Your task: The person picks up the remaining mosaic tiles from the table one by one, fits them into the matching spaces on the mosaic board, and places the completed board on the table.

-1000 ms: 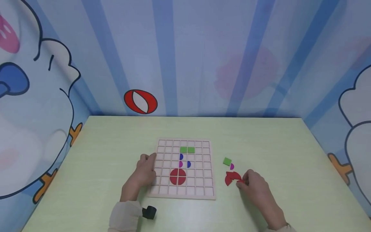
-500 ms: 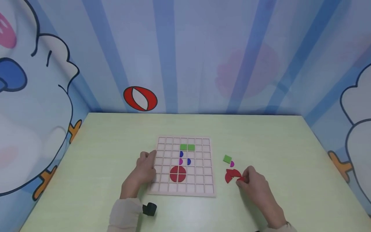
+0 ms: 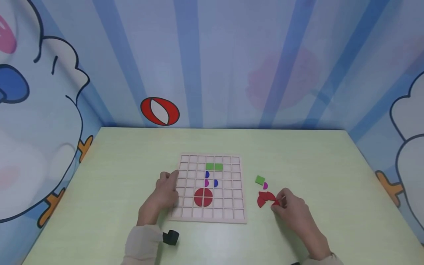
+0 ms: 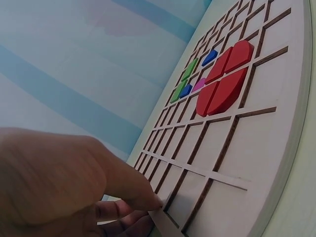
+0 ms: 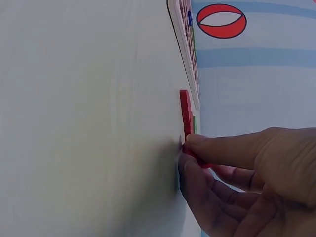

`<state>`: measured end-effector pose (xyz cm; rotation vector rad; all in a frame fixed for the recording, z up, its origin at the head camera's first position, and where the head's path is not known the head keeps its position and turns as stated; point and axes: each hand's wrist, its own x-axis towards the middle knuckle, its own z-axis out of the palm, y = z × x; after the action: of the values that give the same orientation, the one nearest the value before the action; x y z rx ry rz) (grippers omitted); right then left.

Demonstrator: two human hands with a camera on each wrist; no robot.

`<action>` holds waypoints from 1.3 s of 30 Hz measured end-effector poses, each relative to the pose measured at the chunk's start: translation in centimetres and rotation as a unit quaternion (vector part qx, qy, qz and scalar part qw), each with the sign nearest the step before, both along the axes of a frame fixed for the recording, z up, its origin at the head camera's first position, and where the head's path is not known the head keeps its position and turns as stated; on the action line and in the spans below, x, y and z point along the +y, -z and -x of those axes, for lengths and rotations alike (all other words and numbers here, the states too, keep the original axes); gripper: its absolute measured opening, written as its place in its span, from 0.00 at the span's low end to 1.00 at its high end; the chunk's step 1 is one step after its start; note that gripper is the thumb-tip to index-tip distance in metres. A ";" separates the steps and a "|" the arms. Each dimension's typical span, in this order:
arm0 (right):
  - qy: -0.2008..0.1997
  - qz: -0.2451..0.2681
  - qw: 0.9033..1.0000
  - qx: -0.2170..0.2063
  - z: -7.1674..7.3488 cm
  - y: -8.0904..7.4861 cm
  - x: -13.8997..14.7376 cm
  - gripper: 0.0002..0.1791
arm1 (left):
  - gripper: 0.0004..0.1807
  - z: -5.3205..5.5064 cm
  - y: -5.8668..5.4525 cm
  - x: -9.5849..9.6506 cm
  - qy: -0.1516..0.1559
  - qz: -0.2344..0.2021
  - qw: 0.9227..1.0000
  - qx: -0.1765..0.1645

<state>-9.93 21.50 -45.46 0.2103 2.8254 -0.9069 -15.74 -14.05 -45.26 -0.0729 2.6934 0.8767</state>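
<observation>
A pale wooden grid board (image 3: 228,211) lies on the table. My left hand (image 3: 163,193) holds its left edge; in the left wrist view the thumb side touches the rim and other fingers are partly hidden. Set in the board are a red circle of quarter pieces (image 3: 198,202), two green squares (image 3: 210,166), two blue half-circles (image 3: 216,183) and a magenta half-circle (image 3: 207,183). My right hand (image 3: 294,210) pinches a red quarter-circle piece (image 3: 276,202) between thumb and fingers, low over the table. Other red pieces (image 3: 261,200) lie just left of those fingertips.
A loose green square (image 3: 260,180) and a magenta half-circle (image 3: 265,186) lie right of the board, beyond the red pieces. A black wrist device (image 3: 171,237) sits by the left sleeve. A blue striped wall (image 3: 228,73) stands behind the table (image 3: 132,147).
The head view has tilted slightly, so the scene sits higher in it. The right fingers have shifted slightly at the red quarter-circle piece. The left hand stays at the board's edge.
</observation>
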 end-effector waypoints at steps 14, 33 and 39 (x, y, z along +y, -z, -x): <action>-0.003 0.018 1.000 -0.001 -0.1 -0.1 0.1 0.14 | 0.38 -0.1 0.4 -0.1 0.001 -0.004 1.000 -0.007; -0.088 0.039 0.992 0.083 2.6 -2.5 -1.6 0.15 | 0.39 0.0 -0.3 -0.2 0.006 0.000 1.000 -0.008; -0.113 0.051 0.987 0.104 3.9 -3.5 -2.2 0.14 | 0.39 0.0 0.1 -0.2 0.002 -0.024 1.000 -0.011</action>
<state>-13.81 19.26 -41.94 -0.2261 2.8977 -1.0734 -15.73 -14.21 -45.32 -0.0672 2.6499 0.9327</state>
